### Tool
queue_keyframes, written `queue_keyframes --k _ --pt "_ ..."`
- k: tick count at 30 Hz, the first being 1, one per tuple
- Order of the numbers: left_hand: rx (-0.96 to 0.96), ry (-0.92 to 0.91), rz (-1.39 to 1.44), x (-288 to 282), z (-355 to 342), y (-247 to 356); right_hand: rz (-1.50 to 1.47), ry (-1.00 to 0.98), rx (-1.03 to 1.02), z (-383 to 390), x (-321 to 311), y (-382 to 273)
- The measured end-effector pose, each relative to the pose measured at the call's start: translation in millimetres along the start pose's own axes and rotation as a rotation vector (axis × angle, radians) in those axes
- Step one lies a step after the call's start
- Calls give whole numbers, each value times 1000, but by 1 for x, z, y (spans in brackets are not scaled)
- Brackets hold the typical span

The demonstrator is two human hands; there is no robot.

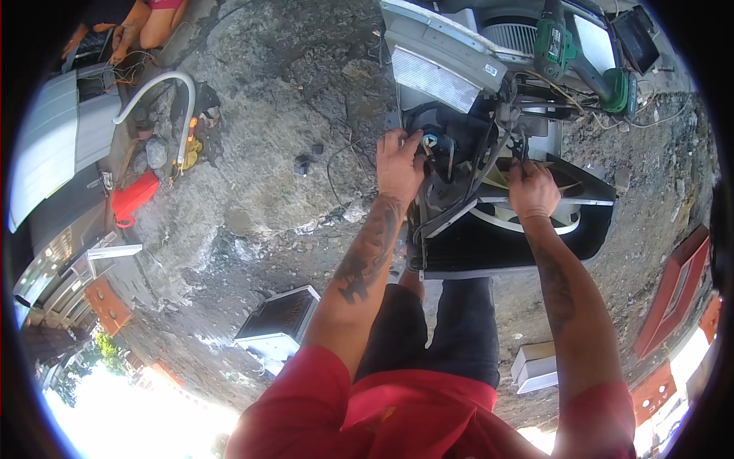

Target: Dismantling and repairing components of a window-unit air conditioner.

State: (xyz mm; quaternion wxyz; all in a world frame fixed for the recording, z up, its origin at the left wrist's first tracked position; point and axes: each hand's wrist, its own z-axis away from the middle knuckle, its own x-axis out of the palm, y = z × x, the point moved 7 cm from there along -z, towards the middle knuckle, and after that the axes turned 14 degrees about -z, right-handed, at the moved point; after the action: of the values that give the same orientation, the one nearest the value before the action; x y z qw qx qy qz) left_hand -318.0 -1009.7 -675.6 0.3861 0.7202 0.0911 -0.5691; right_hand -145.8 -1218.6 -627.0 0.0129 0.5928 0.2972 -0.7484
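In front of me lies an opened appliance housing with a black fan shroud [489,261], a pale ring and fan blades inside it. My left hand [399,164] is at the left side of the housing, fingers bent and closed, beside a small blue-and-white round part [430,141] with wires. Whether the fingers grip this part or a wire is hidden. My right hand [534,189] is over the fan opening, its fingers closed on something dark and thin. Black cables [489,164] run between the two hands.
A green cordless drill [554,47] rests on the unit's far part, beside a finned metal panel [434,79]. On the rough ground at left are a white curved hose [189,96] and a red object [134,199]. Another person's hands [122,42] work among wires at far left.
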Motion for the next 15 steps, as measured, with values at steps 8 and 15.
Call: queue_keyframes --k 8,15 --pt "-81 -141 -24 13 -14 -7 -15 19 -26 -2 -1 1" --pt "-394 -167 431 18 2 -14 14 -20 8 -2 -3 9"
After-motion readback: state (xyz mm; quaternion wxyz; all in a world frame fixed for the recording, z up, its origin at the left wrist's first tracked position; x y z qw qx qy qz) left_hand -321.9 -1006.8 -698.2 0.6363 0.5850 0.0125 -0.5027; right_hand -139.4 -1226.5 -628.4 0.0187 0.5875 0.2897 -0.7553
